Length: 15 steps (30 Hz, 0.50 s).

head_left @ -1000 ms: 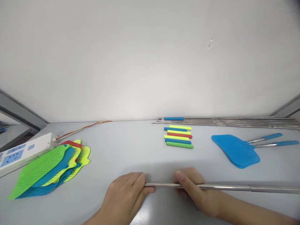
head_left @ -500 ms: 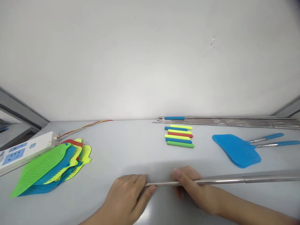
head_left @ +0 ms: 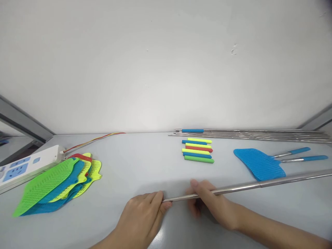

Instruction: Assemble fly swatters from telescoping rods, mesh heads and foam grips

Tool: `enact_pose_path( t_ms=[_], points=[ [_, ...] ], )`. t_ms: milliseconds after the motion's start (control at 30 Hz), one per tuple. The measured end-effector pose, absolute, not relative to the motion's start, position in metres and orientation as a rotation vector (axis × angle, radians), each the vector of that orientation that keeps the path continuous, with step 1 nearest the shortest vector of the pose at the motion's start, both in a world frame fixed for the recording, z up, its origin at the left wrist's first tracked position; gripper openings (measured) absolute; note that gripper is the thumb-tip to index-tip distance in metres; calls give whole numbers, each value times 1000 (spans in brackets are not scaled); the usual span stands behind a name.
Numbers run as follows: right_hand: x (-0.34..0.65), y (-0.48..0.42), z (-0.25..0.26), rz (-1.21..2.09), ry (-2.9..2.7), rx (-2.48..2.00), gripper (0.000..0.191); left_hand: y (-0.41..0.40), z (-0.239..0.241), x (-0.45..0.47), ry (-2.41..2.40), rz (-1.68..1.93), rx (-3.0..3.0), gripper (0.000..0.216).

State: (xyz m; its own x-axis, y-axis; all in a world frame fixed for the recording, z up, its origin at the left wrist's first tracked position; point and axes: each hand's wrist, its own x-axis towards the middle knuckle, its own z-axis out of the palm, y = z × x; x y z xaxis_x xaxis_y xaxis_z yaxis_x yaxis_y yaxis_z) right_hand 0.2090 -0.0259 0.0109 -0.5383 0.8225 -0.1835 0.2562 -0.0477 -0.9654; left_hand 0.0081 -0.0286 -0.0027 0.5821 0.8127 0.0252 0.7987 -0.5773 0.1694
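Note:
A long telescopic metal rod (head_left: 241,187) runs from the front middle of the grey table out to the right edge, its right end raised. My left hand (head_left: 142,216) pinches the rod's left tip between thumb and fingers. My right hand (head_left: 211,204) is wrapped round the rod a little to the right of that. Both hands hover just above the tabletop.
A fan of green, blue, yellow and red swatter heads (head_left: 55,183) lies at the left beside a white power strip (head_left: 24,167). Several coloured grip sleeves (head_left: 197,150) lie mid-table, two blue fly swatters (head_left: 261,164) at the right, and metal rods (head_left: 249,135) along the back wall.
The rod's right end has risen and swung away from me, so it now slopes up to the right. Both hands kept their hold and shifted slightly.

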Motion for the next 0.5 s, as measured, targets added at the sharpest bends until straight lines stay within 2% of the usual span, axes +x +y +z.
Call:
enact_pose_path(
  t_ms=[500],
  points=[
    [201, -26, 7, 1592, -1818, -1149, 63, -28, -3, 9, 1310, 187, 2640, 26]
  ],
)
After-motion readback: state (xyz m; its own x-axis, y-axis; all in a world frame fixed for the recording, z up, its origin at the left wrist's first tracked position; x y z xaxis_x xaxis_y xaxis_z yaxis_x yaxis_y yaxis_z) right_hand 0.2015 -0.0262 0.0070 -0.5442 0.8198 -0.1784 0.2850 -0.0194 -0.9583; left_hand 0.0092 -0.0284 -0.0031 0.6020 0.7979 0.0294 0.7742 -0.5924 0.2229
